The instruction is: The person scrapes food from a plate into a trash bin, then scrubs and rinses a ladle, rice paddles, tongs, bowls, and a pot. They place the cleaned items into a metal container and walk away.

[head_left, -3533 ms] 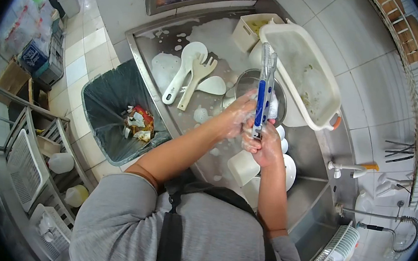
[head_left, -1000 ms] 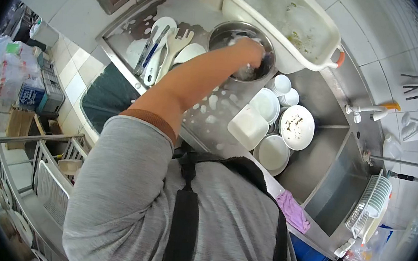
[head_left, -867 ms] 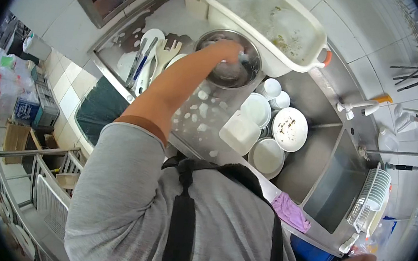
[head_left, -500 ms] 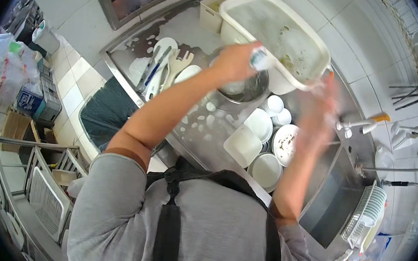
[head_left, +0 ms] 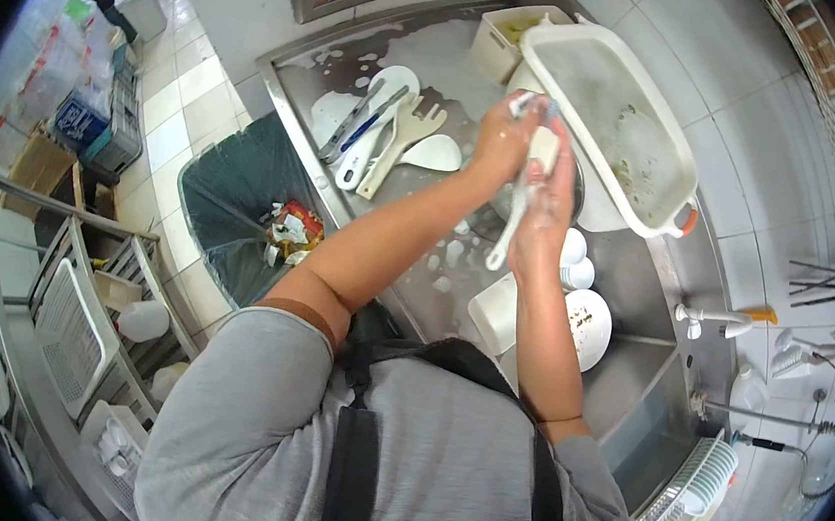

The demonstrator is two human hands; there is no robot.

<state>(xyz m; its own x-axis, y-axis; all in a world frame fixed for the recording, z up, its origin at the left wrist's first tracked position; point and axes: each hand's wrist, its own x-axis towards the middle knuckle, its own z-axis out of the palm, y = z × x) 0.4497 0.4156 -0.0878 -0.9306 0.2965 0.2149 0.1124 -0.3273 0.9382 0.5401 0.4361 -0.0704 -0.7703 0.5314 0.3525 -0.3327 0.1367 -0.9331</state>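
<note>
Head view: our right hand (head_left: 545, 213) grips a white utensil (head_left: 513, 221), left hand (head_left: 502, 143) clutches foamy pad (head_left: 522, 103). Bowl (head_left: 500, 204) sits below fingers.

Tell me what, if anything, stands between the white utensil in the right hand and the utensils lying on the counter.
The left hand and forearm cross between the white utensil in the right hand and the fork-ended utensil. The white oval utensil also lies on that side.

No text legible, pale lettering (head_left: 73, 124) on a blue package (head_left: 80, 118), too small to read
</note>
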